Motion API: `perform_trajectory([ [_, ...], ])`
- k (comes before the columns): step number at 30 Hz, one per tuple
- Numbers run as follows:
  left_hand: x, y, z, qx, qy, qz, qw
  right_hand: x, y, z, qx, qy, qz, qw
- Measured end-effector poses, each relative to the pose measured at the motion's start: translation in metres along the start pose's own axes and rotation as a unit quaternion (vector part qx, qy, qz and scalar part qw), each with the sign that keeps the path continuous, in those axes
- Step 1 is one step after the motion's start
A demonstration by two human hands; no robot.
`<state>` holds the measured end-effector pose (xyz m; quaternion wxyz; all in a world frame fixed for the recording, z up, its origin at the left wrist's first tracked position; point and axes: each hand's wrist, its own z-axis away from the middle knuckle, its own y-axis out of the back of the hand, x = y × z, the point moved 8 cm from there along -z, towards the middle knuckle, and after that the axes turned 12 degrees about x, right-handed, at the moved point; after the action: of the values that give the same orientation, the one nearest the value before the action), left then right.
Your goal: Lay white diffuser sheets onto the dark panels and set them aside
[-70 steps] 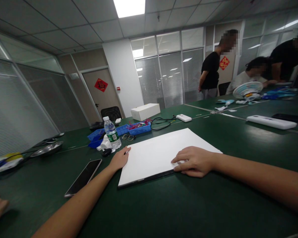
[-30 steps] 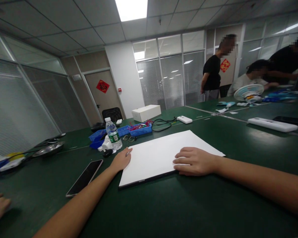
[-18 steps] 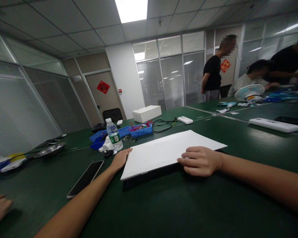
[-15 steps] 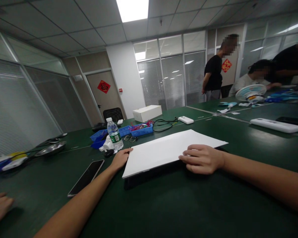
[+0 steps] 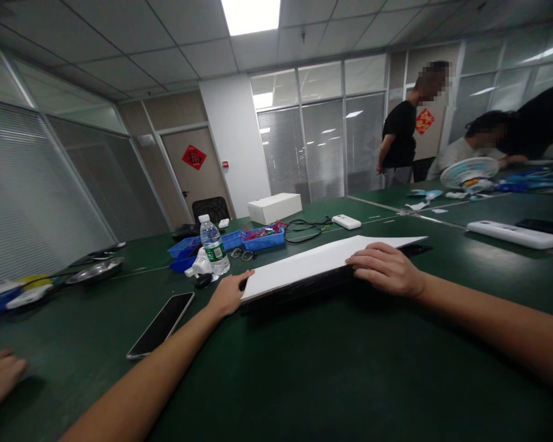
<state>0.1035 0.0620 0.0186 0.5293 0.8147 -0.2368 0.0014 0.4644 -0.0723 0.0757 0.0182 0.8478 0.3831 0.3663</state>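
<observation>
Table (image 5: 304,368), beneath the white sheet (image 5: 299,265), whose near edge tilts up. Right hand (image 5: 389,270): fingers curled over that edge, gripping, apparently to keep it raised. Left hand (image 5: 228,294): half-curled at the left edge, perhaps steadying; grip unclear.

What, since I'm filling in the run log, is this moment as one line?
white panel: near edge raised, dark beneath | left hand: at its left edge | right hand: fingers on near edge | phone: on table

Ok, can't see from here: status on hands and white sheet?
Left hand holding white sheet by left edge, right hand near edge. White sheet tilted, near edge raised. Water bottle upright just beyond left hand.
</observation>
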Motion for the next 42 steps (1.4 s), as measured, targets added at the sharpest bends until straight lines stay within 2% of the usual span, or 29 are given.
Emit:
perform_trajectory([
  [5, 0.001, 0.004, 0.0, 0.016, -0.017, -0.01, 1.0, 0.014, -0.006, 0.007, 0.004, -0.084, 0.012, 0.996],
  [8, 0.001, 0.004, 0.001, 0.025, -0.021, -0.023, 0.999, 0.017, -0.009, 0.009, -0.016, -0.101, 0.005, 0.995],
  [17, 0.004, -0.002, 0.0, 0.014, -0.033, -0.079, 0.996, 0.016, -0.016, 0.019, -0.067, -0.079, 0.015, 0.995],
  [21, 0.011, -0.007, 0.0, 0.01, -0.063, -0.091, 0.994, 0.01, -0.025, 0.028, -0.109, -0.037, 0.007, 0.993],
  [26, 0.005, -0.013, -0.002, 0.008, -0.045, -0.095, 0.994, -0.002, -0.034, 0.036, -0.148, 0.039, 0.004, 0.988],
  [31, 0.003, -0.015, -0.002, 0.004, -0.039, -0.09, 0.995, -0.001, -0.031, 0.031, -0.129, 0.031, 0.003, 0.991],
  [35, 0.006, -0.008, 0.0, 0.012, -0.035, -0.076, 0.996, 0.003, -0.029, 0.023, -0.114, 0.013, 0.018, 0.993],
  [39, 0.01, -0.001, 0.002, 0.019, -0.029, -0.065, 0.997, 0.025, -0.018, 0.016, -0.066, -0.059, 0.072, 0.993],
  [42, 0.007, -0.001, 0.002, 0.017, -0.014, -0.075, 0.997, 0.045, -0.006, 0.014, -0.061, -0.112, 0.107, 0.986],
])
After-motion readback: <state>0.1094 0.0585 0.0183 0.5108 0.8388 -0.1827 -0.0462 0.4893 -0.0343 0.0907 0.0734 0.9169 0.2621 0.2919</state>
